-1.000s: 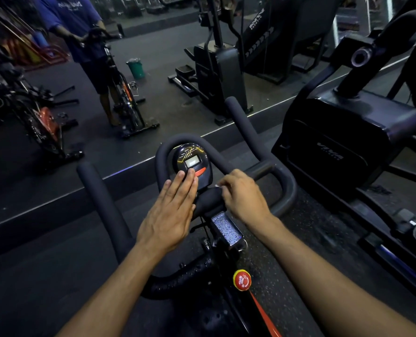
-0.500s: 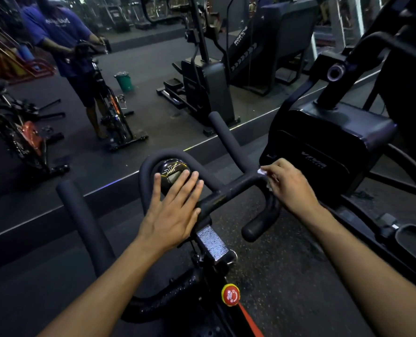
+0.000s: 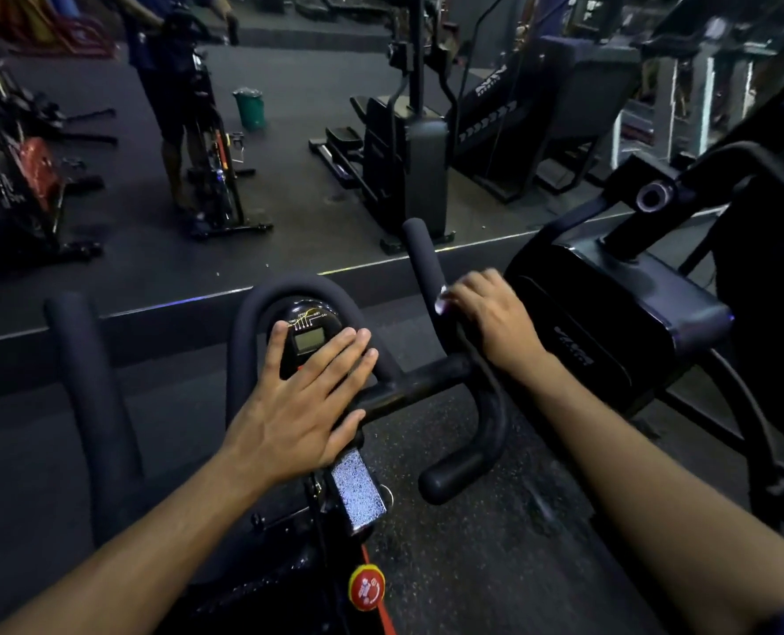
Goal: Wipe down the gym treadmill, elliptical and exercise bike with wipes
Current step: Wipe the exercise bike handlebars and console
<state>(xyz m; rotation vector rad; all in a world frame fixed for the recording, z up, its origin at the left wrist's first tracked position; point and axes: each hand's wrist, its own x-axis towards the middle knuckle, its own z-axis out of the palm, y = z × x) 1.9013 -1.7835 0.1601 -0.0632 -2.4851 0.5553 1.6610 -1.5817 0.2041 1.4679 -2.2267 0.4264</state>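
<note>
Since a second ago the right hand (image 3: 491, 320) slides its wipe (image 3: 440, 305) from the centre bar out onto the right handlebar horn (image 3: 422, 254) | fingers curled round wipe and horn | left hand (image 3: 298, 401) flat, fingers straight, on the console (image 3: 309, 336) | risk: palm pressure may trigger the console, and the bunched wipe may slip.

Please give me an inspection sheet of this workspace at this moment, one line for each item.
Surface: dark speckled floor.
Job's things: exercise bike handlebar; display; wipe under the right hand.
Clutter: green bin in the mirror.
Grippers: left hand rests flat on the display; right hand grips the wipe on the right bar.
Cables: nothing seen.
Surroundings: elliptical to the right; red knob; wall mirror.
</note>
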